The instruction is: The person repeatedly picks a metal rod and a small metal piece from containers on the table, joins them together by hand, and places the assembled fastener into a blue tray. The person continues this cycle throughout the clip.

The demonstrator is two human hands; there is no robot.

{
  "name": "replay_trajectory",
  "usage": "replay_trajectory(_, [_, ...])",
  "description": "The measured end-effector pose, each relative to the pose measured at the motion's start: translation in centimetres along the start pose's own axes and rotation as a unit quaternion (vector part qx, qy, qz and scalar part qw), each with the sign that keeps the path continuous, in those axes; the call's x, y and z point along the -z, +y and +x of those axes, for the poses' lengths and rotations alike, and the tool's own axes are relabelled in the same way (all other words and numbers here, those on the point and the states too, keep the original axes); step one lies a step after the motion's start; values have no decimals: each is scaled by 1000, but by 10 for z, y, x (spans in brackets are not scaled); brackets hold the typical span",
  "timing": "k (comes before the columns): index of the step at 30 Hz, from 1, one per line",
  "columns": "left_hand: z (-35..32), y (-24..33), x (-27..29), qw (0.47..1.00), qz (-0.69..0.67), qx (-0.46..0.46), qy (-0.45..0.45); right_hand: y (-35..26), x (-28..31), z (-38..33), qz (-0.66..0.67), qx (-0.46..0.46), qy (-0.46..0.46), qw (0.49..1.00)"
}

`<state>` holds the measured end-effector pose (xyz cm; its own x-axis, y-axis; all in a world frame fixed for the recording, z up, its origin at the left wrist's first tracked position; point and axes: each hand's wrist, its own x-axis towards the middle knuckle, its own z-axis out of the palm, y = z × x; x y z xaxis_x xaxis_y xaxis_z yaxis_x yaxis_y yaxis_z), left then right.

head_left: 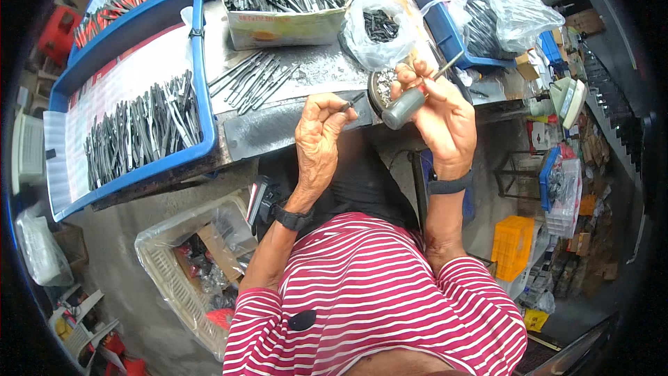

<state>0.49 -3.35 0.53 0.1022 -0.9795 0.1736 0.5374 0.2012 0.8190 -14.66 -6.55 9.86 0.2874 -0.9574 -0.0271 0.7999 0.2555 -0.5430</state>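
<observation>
My left hand (320, 132) pinches a small dark metal piece (353, 102) between thumb and fingertips, above the front edge of the bench. My right hand (445, 111) is closed on a grey cylinder (403, 108). A thin rod (449, 65) sticks out past the fingers, roughly in line with the cylinder; the fingers partly hide where the two meet. Just behind the cylinder sits a round dish (380, 92) of small bits. On the bench beyond my left hand lie several slim dark metal pieces (254, 80) in a loose row.
A blue tray (202, 97) of upright dark pieces stands at left. A carton (282, 31) full of similar pieces and a clear plastic bag (379, 52) of short dark parts stand behind. At right is another blue tray (445, 31) with bags. A pale crate (163, 264) sits on the floor.
</observation>
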Motion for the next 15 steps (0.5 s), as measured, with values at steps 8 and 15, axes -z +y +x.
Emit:
replay_trajectory(8, [0, -2, 3, 1000, -14, 7, -4, 9, -44, 2, -414, 262, -72, 869])
replay_trajectory(15, [-4, 0, 1, 999, 27, 29, 10, 21, -43, 6, -497, 238, -102, 828])
